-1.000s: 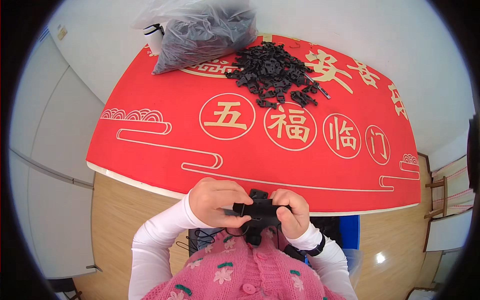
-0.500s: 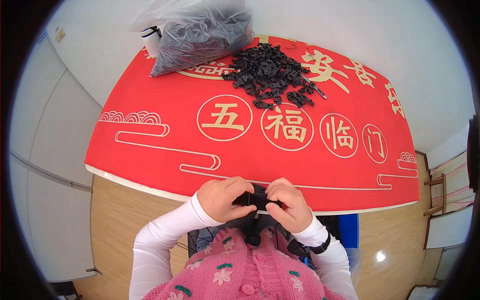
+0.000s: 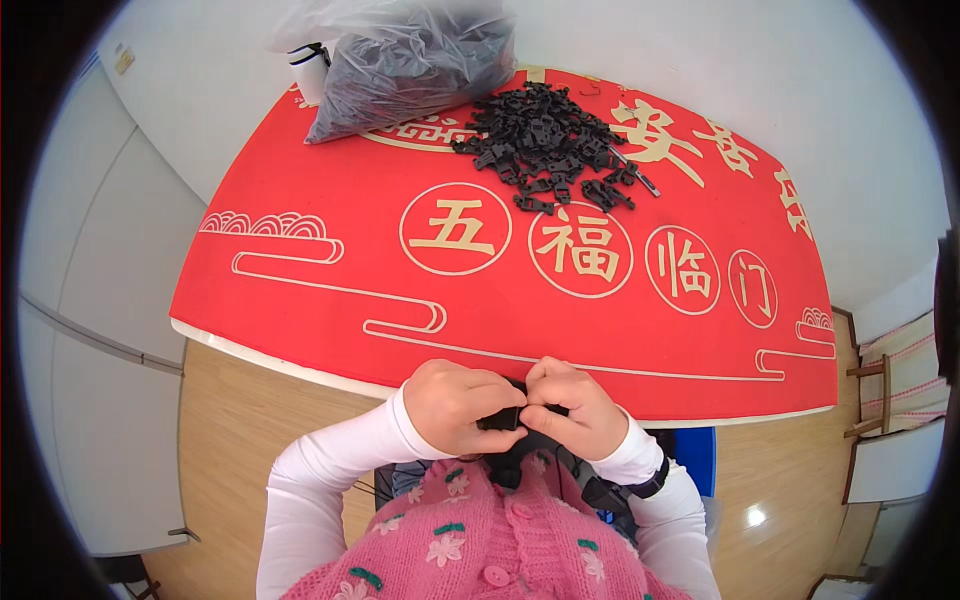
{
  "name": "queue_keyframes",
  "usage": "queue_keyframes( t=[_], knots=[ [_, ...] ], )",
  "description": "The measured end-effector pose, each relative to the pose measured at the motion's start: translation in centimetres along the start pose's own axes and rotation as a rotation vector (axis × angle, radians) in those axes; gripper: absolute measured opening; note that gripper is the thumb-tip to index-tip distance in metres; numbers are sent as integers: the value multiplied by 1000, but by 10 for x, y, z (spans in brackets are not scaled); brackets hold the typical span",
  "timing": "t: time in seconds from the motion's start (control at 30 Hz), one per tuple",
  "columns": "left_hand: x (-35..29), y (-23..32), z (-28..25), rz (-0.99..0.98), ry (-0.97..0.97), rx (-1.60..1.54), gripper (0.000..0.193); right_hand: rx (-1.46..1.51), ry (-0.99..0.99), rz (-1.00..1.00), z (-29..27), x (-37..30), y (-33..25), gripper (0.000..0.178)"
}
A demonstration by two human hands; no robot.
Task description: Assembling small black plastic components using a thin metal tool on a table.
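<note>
Close to my body, at the table's near edge, my left hand [image 3: 448, 407] is closed around a small black plastic piece [image 3: 499, 419]. Thumb and fingers of my right hand [image 3: 578, 411] pinch at its right side, and the fingertips of both hands meet there. Most of the piece is covered by the fingers, so its exact kind cannot be made out. Far from the hands, a heap of black plastic buckle-like parts [image 3: 545, 140] lies on the red-covered table [image 3: 300, 312].
Behind the heap's left side rests a clear plastic bag [image 3: 415, 75] full of dark parts. A white cylindrical container [image 3: 310, 74] stands beside it. A slim silver-and-black tool [image 3: 642, 177] lies at the heap's right edge. Below the table, a blue bin [image 3: 697, 455] shows at right.
My hands have drawn together, and more of the black piece is hidden between the fingers. The heap and bag sit slightly differently in the picture because the view has shifted.
</note>
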State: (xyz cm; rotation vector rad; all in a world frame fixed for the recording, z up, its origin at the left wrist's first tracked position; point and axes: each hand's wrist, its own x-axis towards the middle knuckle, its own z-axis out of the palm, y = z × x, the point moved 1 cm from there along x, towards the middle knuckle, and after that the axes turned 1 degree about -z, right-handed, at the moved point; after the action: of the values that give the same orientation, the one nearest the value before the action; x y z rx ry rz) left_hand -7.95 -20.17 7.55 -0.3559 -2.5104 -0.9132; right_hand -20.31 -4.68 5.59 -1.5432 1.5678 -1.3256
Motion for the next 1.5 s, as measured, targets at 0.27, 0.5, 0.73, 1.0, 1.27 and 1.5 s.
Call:
queue_keyframes(
  t=[0.27, 0.5, 0.73, 1.0, 1.27, 1.5],
  knots=[
    [-4, -12, -1, 16, 71, -291, 28, 399, 23, 96, -3, -11, 5, 14],
    [7, 2, -4, 17, 65, -225, 30, 386, 89, 105, -2, -6, 3, 15],
    [3, -3, 0, -14, 117, -141, 36, 111, 86, 22, -2, -3, -1, 12],
    [-35, -14, 0, -570, -4, -468, 18, 168, 116, 126, 3, -9, 1, 16],
    [-30, -18, 13, -645, 70, -764, 14, -646, 381, -207, 15, 14, -32, 25],
    [-24, -16, 13, -448, 113, -548, 15, -531, 355, -202, 14, 13, -21, 33]
  ],
)
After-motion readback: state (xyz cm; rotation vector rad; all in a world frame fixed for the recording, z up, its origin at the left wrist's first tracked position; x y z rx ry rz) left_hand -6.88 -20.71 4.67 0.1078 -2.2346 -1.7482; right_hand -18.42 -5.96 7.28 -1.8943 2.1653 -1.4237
